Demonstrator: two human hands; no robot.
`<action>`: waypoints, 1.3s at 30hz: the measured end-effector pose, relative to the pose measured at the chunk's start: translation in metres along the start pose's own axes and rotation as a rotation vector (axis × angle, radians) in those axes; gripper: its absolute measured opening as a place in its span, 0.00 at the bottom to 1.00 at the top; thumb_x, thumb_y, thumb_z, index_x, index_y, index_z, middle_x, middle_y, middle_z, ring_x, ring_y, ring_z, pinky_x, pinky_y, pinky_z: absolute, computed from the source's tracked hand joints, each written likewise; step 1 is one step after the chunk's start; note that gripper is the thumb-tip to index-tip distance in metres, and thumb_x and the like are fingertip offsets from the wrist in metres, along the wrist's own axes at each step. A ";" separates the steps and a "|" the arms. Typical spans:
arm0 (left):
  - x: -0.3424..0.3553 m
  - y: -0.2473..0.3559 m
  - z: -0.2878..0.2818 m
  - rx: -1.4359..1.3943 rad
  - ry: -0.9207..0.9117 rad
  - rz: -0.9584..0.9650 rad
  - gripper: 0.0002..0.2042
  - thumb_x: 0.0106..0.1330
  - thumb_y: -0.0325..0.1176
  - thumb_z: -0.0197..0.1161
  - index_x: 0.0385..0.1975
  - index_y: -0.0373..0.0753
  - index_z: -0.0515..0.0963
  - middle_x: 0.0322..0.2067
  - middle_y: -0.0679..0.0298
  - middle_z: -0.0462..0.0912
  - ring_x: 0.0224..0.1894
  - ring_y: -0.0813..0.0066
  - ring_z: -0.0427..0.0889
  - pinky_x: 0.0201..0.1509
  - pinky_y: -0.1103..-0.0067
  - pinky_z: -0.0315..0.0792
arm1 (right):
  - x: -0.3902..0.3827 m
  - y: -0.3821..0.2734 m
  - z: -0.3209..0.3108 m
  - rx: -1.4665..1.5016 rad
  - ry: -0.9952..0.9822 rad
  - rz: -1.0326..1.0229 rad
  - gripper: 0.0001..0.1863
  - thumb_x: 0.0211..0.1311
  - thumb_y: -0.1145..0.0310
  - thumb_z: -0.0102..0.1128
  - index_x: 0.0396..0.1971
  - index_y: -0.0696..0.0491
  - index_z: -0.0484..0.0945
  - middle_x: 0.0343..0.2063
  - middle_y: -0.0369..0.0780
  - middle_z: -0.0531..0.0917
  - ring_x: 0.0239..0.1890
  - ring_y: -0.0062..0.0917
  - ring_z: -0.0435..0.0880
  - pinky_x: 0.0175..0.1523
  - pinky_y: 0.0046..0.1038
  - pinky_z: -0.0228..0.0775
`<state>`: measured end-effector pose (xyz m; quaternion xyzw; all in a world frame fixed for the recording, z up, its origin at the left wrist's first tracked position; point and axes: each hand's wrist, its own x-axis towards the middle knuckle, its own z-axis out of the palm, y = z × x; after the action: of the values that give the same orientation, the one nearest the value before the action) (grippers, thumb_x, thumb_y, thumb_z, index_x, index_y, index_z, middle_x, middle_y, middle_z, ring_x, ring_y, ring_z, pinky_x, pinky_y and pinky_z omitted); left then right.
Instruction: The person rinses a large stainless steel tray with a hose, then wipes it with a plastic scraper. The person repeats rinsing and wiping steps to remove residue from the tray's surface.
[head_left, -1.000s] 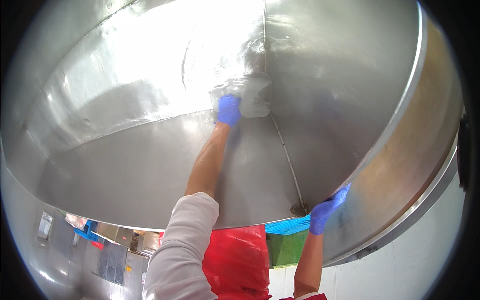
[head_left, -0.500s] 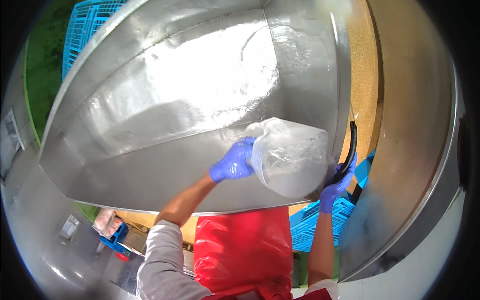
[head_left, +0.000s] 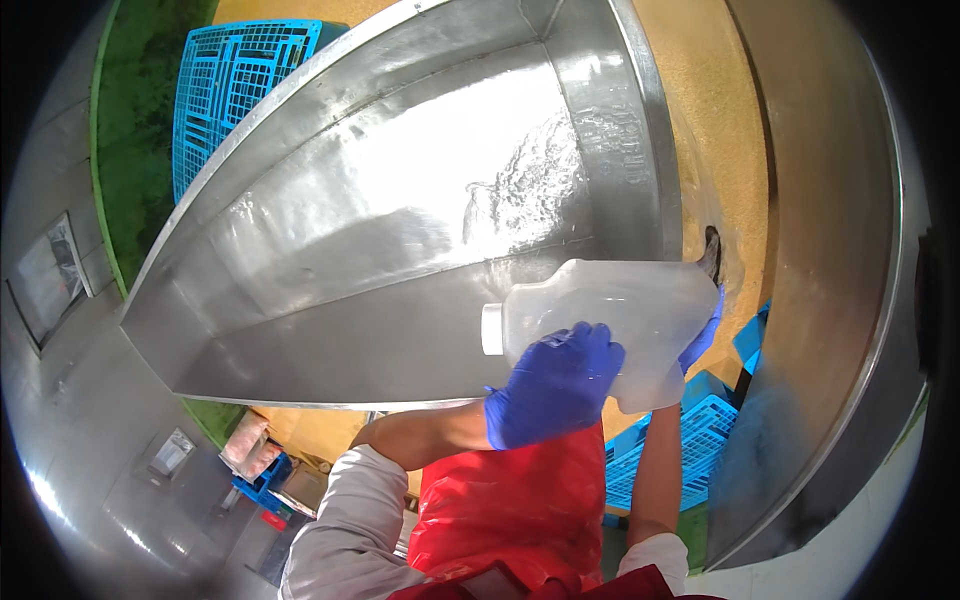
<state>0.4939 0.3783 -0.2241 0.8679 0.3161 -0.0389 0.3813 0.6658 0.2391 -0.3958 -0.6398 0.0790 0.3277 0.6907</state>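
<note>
Over the right end of a shiny, thin-rimmed steel trough (head_left: 290,368), a white-capped translucent plastic jug (head_left: 635,290) is hanging sideways, blue-gloved left hand (head_left: 555,385) clenching it; blue-gloved right hand (head_left: 704,335) mostly hiding behind, can't tell grip; open room stretching leftward.

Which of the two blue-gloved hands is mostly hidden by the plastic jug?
The right hand: only a blue strip shows past the edge of the jug, whereas the left hand is in plain view in front of it.
</note>
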 end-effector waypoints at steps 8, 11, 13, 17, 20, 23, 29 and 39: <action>0.010 0.011 -0.003 0.059 0.183 0.157 0.15 0.50 0.32 0.59 0.37 0.34 0.73 0.29 0.57 0.71 0.32 0.62 0.76 0.38 0.70 0.73 | -0.006 0.005 -0.012 -0.088 0.000 -0.012 0.25 0.72 0.63 0.35 0.65 0.58 0.59 0.62 0.44 0.66 0.63 0.30 0.66 0.67 0.33 0.57; -0.004 0.005 -0.001 0.075 0.061 0.090 0.16 0.51 0.33 0.59 0.39 0.33 0.73 0.32 0.56 0.73 0.34 0.62 0.77 0.39 0.70 0.73 | 0.000 0.010 -0.019 -0.131 -0.049 -0.021 0.25 0.72 0.64 0.36 0.64 0.58 0.59 0.62 0.45 0.66 0.63 0.30 0.66 0.67 0.33 0.57; -0.024 -0.030 0.002 -0.042 0.001 0.050 0.17 0.51 0.33 0.59 0.41 0.33 0.73 0.33 0.55 0.74 0.35 0.62 0.78 0.40 0.71 0.74 | 0.005 0.014 -0.019 -0.177 -0.064 -0.067 0.24 0.71 0.65 0.36 0.64 0.58 0.60 0.62 0.45 0.66 0.63 0.30 0.65 0.67 0.33 0.57; -0.081 -0.195 0.045 -0.141 -0.411 -0.320 0.26 0.45 0.28 0.63 0.48 0.26 0.71 0.48 0.42 0.75 0.51 0.46 0.74 0.58 0.64 0.68 | 0.005 0.014 -0.020 -0.281 0.013 -0.107 0.26 0.72 0.62 0.33 0.65 0.59 0.58 0.63 0.43 0.65 0.64 0.29 0.63 0.69 0.31 0.51; -0.184 -0.358 0.112 -0.013 -0.259 -0.491 0.18 0.49 0.32 0.61 0.41 0.34 0.77 0.40 0.46 0.79 0.45 0.46 0.76 0.54 0.63 0.70 | 0.001 0.009 -0.015 -0.477 -0.029 -0.135 0.27 0.73 0.61 0.31 0.65 0.62 0.58 0.65 0.43 0.63 0.67 0.30 0.59 0.71 0.32 0.46; -0.277 -0.490 0.171 0.368 -0.119 -0.605 0.19 0.50 0.31 0.61 0.44 0.34 0.78 0.39 0.47 0.80 0.44 0.48 0.78 0.51 0.62 0.71 | 0.003 0.013 -0.001 -0.724 -0.049 -0.281 0.28 0.73 0.60 0.28 0.64 0.62 0.59 0.63 0.43 0.65 0.65 0.29 0.62 0.69 0.32 0.49; -0.188 -0.525 0.306 0.445 -0.034 -0.569 0.08 0.57 0.27 0.50 0.27 0.38 0.79 0.29 0.50 0.80 0.34 0.52 0.80 0.39 0.63 0.73 | 0.008 0.017 -0.008 -0.759 -0.083 -0.264 0.30 0.74 0.56 0.24 0.64 0.61 0.60 0.61 0.44 0.67 0.62 0.30 0.65 0.66 0.32 0.54; 0.078 -0.345 0.381 -0.012 -0.095 -0.497 0.10 0.49 0.26 0.59 0.32 0.42 0.80 0.37 0.52 0.80 0.42 0.54 0.79 0.47 0.66 0.70 | -0.002 0.018 0.004 -0.704 0.042 -0.244 0.29 0.73 0.56 0.28 0.64 0.60 0.59 0.59 0.43 0.68 0.60 0.29 0.67 0.65 0.31 0.56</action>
<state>0.4227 0.3331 -0.7367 0.7584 0.5018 -0.1703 0.3796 0.6533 0.2415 -0.4096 -0.8494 -0.1014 0.2369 0.4605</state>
